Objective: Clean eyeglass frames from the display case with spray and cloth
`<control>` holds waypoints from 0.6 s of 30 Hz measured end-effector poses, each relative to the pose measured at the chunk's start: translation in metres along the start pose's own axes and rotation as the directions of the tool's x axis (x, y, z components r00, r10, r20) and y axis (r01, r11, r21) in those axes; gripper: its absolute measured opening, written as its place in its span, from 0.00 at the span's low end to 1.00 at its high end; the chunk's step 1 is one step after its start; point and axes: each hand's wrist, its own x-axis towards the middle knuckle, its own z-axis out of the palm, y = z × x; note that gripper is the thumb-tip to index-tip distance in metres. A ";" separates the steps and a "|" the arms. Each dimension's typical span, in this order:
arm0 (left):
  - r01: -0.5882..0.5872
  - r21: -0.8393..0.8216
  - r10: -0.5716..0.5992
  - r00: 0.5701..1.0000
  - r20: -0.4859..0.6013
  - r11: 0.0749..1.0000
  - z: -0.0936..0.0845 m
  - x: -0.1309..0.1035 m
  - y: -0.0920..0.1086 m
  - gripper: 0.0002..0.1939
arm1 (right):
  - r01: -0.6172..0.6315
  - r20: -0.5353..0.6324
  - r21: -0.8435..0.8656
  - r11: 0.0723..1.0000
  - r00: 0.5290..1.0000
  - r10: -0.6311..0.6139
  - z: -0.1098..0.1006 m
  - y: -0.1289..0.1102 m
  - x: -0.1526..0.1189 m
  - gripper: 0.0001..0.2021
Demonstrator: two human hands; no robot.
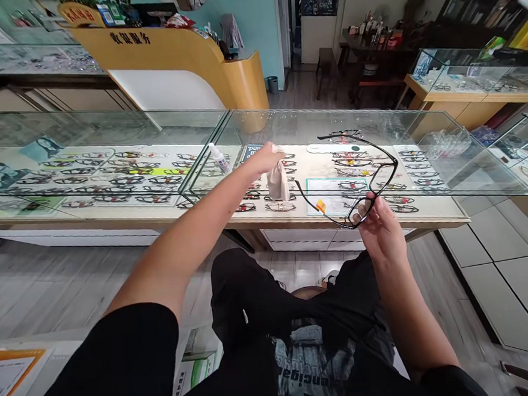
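Note:
My right hand [383, 232] pinches a pair of black-framed eyeglasses [393, 163] near the bridge, thumb at the front. Both temples are unfolded, and an orange tag [320, 205] hangs on one of them. Over the glass counter, my left hand [268, 157] is closed on a pale cloth [278, 183], which droops below the fingers. The fingertips of that hand are mostly hidden. A small white spray bottle [219, 158] stands on the counter to the left of the cloth.
Beneath the glass display counter [285, 118] lie rows of eyeglass frames [161, 181]. A yellow-and-white reception desk [159, 54] stands beyond it. At the right is another glass case [477, 80], and a dark table [379, 39] with bottles is farther back.

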 end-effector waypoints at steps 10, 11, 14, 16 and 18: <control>0.409 0.181 -0.422 0.906 0.034 0.894 -0.005 0.044 0.002 0.31 | 0.019 -0.035 0.011 1.000 0.999 -0.019 -0.010 -0.009 -0.001 0.18; 0.401 0.177 -0.406 0.914 -0.013 0.899 -0.005 0.042 0.008 0.28 | 0.022 -0.031 0.007 1.000 0.999 -0.022 -0.010 -0.011 -0.001 0.19; 0.312 0.153 -0.292 0.946 -0.139 0.938 -0.006 0.017 0.038 0.18 | 0.043 -0.021 -0.002 0.999 0.999 -0.043 -0.009 -0.014 0.003 0.20; 0.199 0.133 -0.174 0.968 -0.180 0.971 -0.006 -0.017 0.065 0.15 | 0.062 -0.022 0.002 0.998 0.998 -0.062 -0.008 -0.014 0.007 0.21; 0.062 0.117 -0.039 0.982 -0.184 0.991 -0.005 -0.060 0.094 0.13 | 0.079 -0.028 0.004 0.997 0.997 -0.079 -0.007 -0.011 0.012 0.21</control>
